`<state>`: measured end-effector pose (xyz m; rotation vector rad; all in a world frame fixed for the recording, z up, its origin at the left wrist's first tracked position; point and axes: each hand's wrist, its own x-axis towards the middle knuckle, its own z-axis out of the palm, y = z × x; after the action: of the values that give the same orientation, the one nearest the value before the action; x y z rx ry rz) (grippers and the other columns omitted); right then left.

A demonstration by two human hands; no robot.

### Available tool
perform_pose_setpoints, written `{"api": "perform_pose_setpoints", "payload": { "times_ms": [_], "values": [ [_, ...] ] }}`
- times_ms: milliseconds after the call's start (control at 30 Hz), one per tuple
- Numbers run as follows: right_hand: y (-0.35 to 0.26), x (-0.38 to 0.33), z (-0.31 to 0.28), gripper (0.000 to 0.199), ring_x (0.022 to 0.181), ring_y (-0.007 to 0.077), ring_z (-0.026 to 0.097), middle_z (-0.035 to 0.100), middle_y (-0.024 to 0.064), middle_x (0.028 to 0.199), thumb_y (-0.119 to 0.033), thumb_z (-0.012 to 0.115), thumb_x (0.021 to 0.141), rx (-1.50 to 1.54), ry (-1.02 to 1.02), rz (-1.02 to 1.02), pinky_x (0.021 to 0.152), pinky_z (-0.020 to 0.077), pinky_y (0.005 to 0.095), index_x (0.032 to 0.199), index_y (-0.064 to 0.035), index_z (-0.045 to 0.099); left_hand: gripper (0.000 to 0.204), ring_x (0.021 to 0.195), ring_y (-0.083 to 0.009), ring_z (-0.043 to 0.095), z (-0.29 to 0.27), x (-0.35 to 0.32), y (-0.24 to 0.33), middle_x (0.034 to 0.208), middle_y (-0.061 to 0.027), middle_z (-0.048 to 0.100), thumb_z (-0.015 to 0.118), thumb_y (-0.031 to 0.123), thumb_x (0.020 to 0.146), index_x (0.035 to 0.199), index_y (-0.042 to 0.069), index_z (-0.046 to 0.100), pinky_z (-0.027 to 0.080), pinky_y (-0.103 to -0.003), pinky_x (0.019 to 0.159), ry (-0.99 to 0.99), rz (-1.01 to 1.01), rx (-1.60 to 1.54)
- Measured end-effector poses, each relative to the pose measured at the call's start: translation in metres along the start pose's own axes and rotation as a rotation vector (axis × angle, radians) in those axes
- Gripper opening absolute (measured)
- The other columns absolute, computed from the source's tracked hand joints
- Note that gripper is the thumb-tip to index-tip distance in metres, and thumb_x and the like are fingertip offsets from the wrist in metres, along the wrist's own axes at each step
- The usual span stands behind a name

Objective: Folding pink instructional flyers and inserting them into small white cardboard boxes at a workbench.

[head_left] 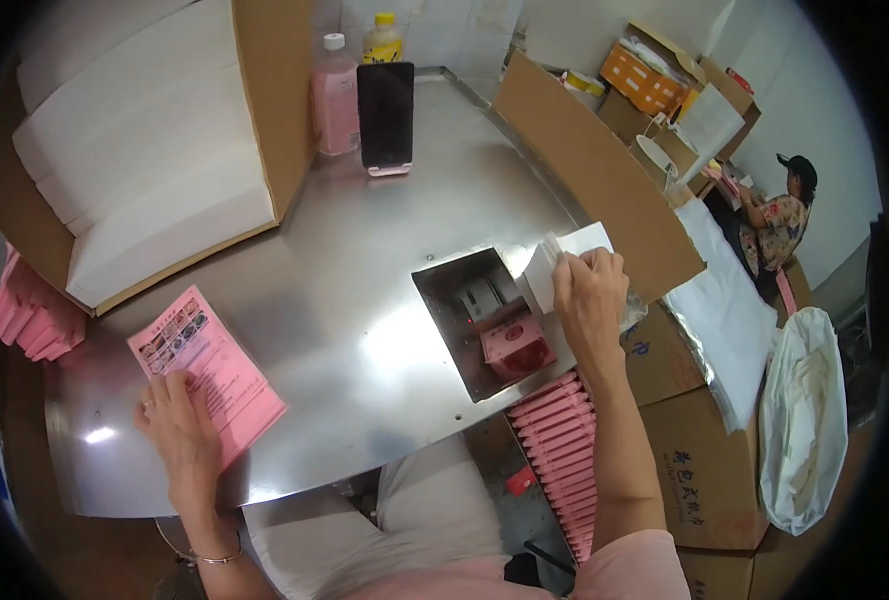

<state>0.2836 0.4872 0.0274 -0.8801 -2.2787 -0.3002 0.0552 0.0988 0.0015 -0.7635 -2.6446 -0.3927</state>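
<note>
On the left of the metal table lies a pink printed packet sleeve (pixel 229 385), seemingly one of a thin stack, with small pictures at its top. My left hand (pixel 179 420) rests on its lower left part, fingers spread over it. At the right, my right hand (pixel 592 295) is closed in a pinch on white folded tissue paper (pixel 542 275); how many layers it holds I cannot tell. This hand is just beside a rectangular opening (pixel 439 290) sunk into the tabletop. Inside the opening sit a pink packet (pixel 514 340) and a small metal device (pixel 481 298).
A cardboard box (pixel 264 100) of white tissue stacks (pixel 154 140) stands at the far left, beside pink packets (pixel 34 310). A phone (pixel 385 115) stands before two bottles. A cardboard panel (pixel 604 160) borders the right. Rows of pink packets (pixel 554 450) lie below the edge. Another person (pixel 779 220) sits far right.
</note>
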Motion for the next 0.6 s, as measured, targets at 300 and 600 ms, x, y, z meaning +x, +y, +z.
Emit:
{"api": "perform_pose_setpoints", "payload": {
  "times_ms": [300, 600],
  "values": [
    [0.005, -0.001, 0.002, 0.027, 0.102, 0.0347, 0.059, 0.064, 0.0177, 0.102, -0.001, 0.063, 0.082, 0.146, 0.068, 0.036, 0.089, 0.0465, 0.0452, 0.108, -0.0014, 0.071, 0.014, 0.088, -0.0336, 0.053, 0.005, -0.004, 0.075, 0.091, -0.0140, 0.055, 0.062, 0.004, 0.083, 0.097, 0.005, 0.059, 0.044, -0.043, 0.082, -0.036, 0.537, -0.490],
    [-0.116, -0.107, -0.030, 0.034, 0.110, 0.0369, 0.064, 0.063, 0.0225, 0.116, -0.014, 0.063, 0.082, 0.564, -0.135, -0.755, 0.110, 0.0338, 0.0674, 0.113, 0.0009, 0.065, 0.079, 0.136, -0.0461, 0.037, 0.028, -0.020, 0.130, 0.145, -0.0285, 0.041, 0.085, 0.027, 0.060, 0.127, 0.001, 0.055, 0.030, -0.056, 0.113, -0.240, 0.533, -0.663]
  ]
}}
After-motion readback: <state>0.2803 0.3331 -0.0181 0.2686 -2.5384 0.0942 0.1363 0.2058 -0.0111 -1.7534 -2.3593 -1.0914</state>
